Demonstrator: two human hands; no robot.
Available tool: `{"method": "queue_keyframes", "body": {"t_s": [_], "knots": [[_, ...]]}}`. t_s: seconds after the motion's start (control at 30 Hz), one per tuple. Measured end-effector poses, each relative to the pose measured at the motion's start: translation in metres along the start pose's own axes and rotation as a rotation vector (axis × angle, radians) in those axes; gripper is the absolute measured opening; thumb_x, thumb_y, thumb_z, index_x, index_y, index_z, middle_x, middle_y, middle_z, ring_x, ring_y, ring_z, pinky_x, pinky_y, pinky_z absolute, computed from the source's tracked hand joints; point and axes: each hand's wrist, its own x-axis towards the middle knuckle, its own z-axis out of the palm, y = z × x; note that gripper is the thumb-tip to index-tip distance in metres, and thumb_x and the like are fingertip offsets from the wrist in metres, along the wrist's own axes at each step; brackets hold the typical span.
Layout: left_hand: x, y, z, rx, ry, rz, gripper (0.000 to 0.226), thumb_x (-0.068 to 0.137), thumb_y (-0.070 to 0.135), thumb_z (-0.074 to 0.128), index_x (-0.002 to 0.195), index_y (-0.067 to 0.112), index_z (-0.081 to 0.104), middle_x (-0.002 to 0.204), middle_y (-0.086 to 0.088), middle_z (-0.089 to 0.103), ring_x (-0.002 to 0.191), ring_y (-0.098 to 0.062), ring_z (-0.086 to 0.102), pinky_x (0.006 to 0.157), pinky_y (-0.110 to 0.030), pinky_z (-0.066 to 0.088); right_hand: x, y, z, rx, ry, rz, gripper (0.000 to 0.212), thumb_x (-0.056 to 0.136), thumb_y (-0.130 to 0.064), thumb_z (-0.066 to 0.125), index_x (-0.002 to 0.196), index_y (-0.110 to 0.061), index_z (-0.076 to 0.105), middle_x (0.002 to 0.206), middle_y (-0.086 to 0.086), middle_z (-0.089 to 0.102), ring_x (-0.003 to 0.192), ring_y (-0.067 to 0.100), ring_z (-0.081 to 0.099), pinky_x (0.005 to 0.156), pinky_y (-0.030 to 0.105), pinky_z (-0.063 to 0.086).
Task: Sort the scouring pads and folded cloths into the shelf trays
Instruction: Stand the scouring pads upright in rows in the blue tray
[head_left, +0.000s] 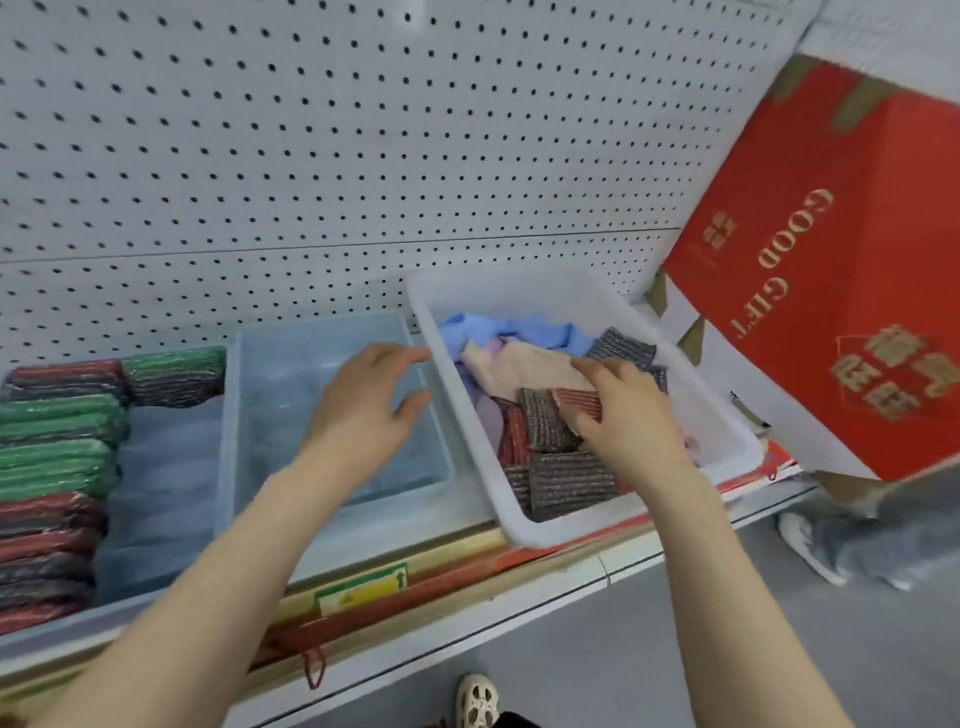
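Note:
A white tray (524, 530) sits tilted on the shelf at the right, holding loose grey and red scouring pads (563, 478) and crumpled cloths, blue (511, 330) and beige (524, 366). My right hand (623, 415) reaches into it and pinches a red scouring pad (576, 402). My left hand (369, 405) hovers open over the middle clear tray (234, 415), which holds nothing, its fingers pointing toward the white tray's rim. At the left, another clear tray (156, 519) holds rows of green, red and dark pads (57, 467) standing on edge.
A red gift box (831, 270) leans over the shelf at the right, close to the white tray. White pegboard (311, 156) backs the shelf. A flat red carton (415, 587) lies under the trays. A shoe (478, 701) and grey floor show below.

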Motion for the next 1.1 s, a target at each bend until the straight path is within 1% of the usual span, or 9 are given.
{"method": "queue_keyframes", "body": {"t_s": [0.1, 0.17, 0.3, 0.4, 0.53, 0.63, 0.8, 0.93, 1.1], "knots": [[0.017, 0.049, 0.036, 0.003, -0.116, 0.102, 0.053, 0.086, 0.035, 0.069, 0.136, 0.025, 0.053, 0.139, -0.002, 0.051, 0.127, -0.024, 0.047, 0.100, -0.029, 0.035, 0.003, 0.041, -0.010, -0.126, -0.340, 0.031, 0.066, 0.076, -0.053, 0.069, 0.136, -0.034, 0.051, 0.142, 0.006, 0.047, 0.127, 0.033, 0.045, 0.102, 0.046, 0.043], [0.027, 0.072, 0.062, 0.066, -0.293, 0.157, 0.076, 0.080, 0.051, 0.071, 0.145, 0.027, 0.041, 0.148, -0.003, 0.041, 0.136, -0.023, 0.036, 0.106, -0.030, 0.033, 0.003, 0.054, -0.010, -0.156, -0.449, -0.024, 0.063, 0.071, -0.046, 0.074, 0.130, -0.037, 0.055, 0.139, 0.002, 0.050, 0.125, 0.030, 0.048, 0.099, 0.044, 0.045], [0.043, 0.093, 0.105, 0.271, -0.568, 0.067, 0.093, 0.080, 0.071, 0.056, 0.154, 0.030, 0.017, 0.161, -0.004, 0.016, 0.148, -0.024, 0.017, 0.116, -0.045, 0.028, 0.011, 0.068, -0.004, -0.189, -0.300, -0.095, 0.046, 0.075, -0.019, 0.068, 0.117, -0.036, 0.062, 0.113, 0.000, 0.067, 0.110, 0.031, 0.057, 0.088, 0.041, 0.050], [0.056, 0.099, 0.118, 0.292, -0.619, -0.050, 0.084, 0.089, 0.072, 0.039, 0.154, 0.022, 0.019, 0.158, -0.009, 0.025, 0.142, -0.031, 0.030, 0.110, -0.045, 0.034, 0.018, 0.077, -0.002, -0.122, -0.249, -0.140, 0.042, 0.074, -0.019, 0.068, 0.113, -0.035, 0.065, 0.103, 0.003, 0.071, 0.105, 0.031, 0.061, 0.082, 0.037, 0.050], [0.064, 0.098, 0.120, 0.329, -0.588, -0.170, 0.070, 0.091, 0.057, 0.055, 0.141, 0.010, 0.041, 0.137, -0.014, 0.049, 0.115, -0.032, 0.055, 0.087, -0.038, 0.046, 0.029, 0.087, -0.009, 0.071, -0.081, -0.168, 0.040, 0.077, -0.021, 0.070, 0.115, -0.030, 0.062, 0.113, 0.001, 0.069, 0.108, 0.029, 0.061, 0.085, 0.039, 0.046], [0.065, 0.092, 0.114, 0.285, -0.604, -0.206, 0.058, 0.086, 0.051, 0.066, 0.127, 0.010, 0.055, 0.124, -0.010, 0.058, 0.094, -0.023, 0.056, 0.071, -0.030, 0.041, 0.037, 0.087, -0.014, 0.176, 0.050, -0.195, 0.032, 0.081, -0.021, 0.068, 0.112, -0.024, 0.059, 0.108, 0.003, 0.065, 0.104, 0.029, 0.060, 0.077, 0.036, 0.040], [0.060, 0.089, 0.113, 0.077, -0.483, -0.196, 0.055, 0.089, 0.040, 0.067, 0.134, 0.018, 0.044, 0.138, -0.005, 0.048, 0.111, -0.023, 0.056, 0.091, -0.037, 0.048, 0.052, 0.079, -0.013, 0.407, 0.203, -0.169, 0.024, 0.087, -0.022, 0.066, 0.109, -0.022, 0.055, 0.101, -0.004, 0.061, 0.090, 0.018, 0.056, 0.071, 0.029, 0.031], [0.064, 0.096, 0.100, -0.400, -0.225, -0.280, 0.058, 0.089, 0.052, 0.061, 0.139, 0.034, 0.038, 0.121, 0.016, 0.050, 0.102, -0.008, 0.053, 0.079, -0.023, 0.041, 0.057, 0.073, -0.017, 0.835, 0.220, -0.044, 0.019, 0.090, -0.024, 0.067, 0.104, -0.027, 0.054, 0.089, -0.017, 0.061, 0.078, -0.004, 0.059, 0.068, 0.026, 0.047], [0.072, 0.099, 0.092, -0.626, -0.122, -0.438, 0.068, 0.089, 0.063, 0.052, 0.145, 0.030, 0.033, 0.141, 0.006, 0.049, 0.118, -0.016, 0.053, 0.102, -0.036, 0.042, 0.072, 0.066, -0.018, 1.409, 0.058, 0.244, 0.022, 0.092, -0.013, 0.067, 0.110, -0.017, 0.055, 0.110, 0.015, 0.069, 0.097, 0.032, 0.070, 0.086, 0.054, 0.057]]}}
